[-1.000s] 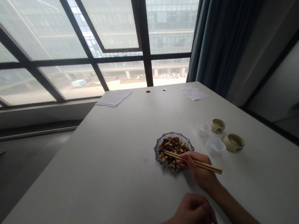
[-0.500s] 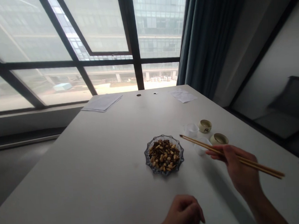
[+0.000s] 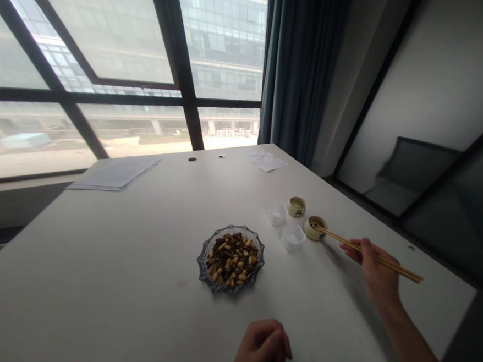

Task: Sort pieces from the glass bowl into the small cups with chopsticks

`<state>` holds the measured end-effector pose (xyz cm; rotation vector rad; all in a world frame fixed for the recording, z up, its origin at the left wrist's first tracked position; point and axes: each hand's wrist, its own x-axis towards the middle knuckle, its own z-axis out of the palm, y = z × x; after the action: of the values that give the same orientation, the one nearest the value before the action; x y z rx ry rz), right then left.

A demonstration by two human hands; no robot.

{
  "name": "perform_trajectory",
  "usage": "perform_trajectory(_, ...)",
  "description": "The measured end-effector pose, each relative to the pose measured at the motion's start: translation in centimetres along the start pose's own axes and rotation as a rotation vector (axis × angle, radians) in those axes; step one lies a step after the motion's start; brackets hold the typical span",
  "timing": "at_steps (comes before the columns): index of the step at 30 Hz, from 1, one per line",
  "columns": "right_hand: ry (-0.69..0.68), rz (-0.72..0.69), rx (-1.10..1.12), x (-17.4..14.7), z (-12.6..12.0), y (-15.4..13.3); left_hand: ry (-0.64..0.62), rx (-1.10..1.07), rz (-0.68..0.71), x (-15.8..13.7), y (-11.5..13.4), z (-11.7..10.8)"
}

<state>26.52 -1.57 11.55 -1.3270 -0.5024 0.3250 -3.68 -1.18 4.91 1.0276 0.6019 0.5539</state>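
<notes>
My right hand (image 3: 378,268) grips a pair of wooden chopsticks (image 3: 385,263), its fingers wrapped round their middle. Their tips reach into the nearer small beige cup (image 3: 309,231), where some dark bits show. Left of that cup stands a clear plastic cup (image 3: 293,238), with another plastic cup (image 3: 277,214) just behind. Farther back sits a second beige cup (image 3: 297,212) bearing a dark character. A scalloped glass dish (image 3: 204,272) holds a heap of peanuts and dark seeds (image 3: 232,259). In front of the dish, my left hand (image 3: 263,347) rests on the table with curled fingers, apparently holding nothing.
The white table (image 3: 150,297) runs back to a large window. A stack of paper (image 3: 117,174) lies at its far left, and loose sheets (image 3: 266,160) at its far right. Beyond the right edge are a dark curtain (image 3: 299,61) and a glass partition.
My right hand has brought the chopstick tips from near the glass dish to the right, down into the nearer beige cup. The view has turned right. My left hand stays curled on the table.
</notes>
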Motion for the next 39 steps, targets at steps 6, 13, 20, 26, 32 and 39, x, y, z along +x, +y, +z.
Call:
perform_trajectory(6,-0.007,-0.106,-0.028,-0.3,1.1,-1.6,0.000,0.009,0.002,-0.2,0.0,0.0)
perform_trajectory(13,0.009,-0.104,-0.143,-0.2,1.5,-1.1,0.004,0.002,-0.002,-0.5,0.4,0.2)
perform_trajectory(20,-0.023,-0.131,-0.194,0.1,0.9,-1.0,0.018,0.000,-0.017,-0.5,0.5,0.4)
perform_trajectory(26,-0.026,-0.210,-0.190,-0.9,1.3,-2.2,0.005,-0.004,-0.014,-0.5,0.7,0.5)
perform_trajectory(32,-0.322,-0.287,-0.202,-5.4,5.0,-4.2,0.012,-0.006,-0.018,-0.7,0.9,0.7)
perform_trajectory(39,-0.971,-0.286,-0.203,-10.2,13.6,-4.4,-0.014,-0.005,-0.026,-0.6,1.0,0.7)
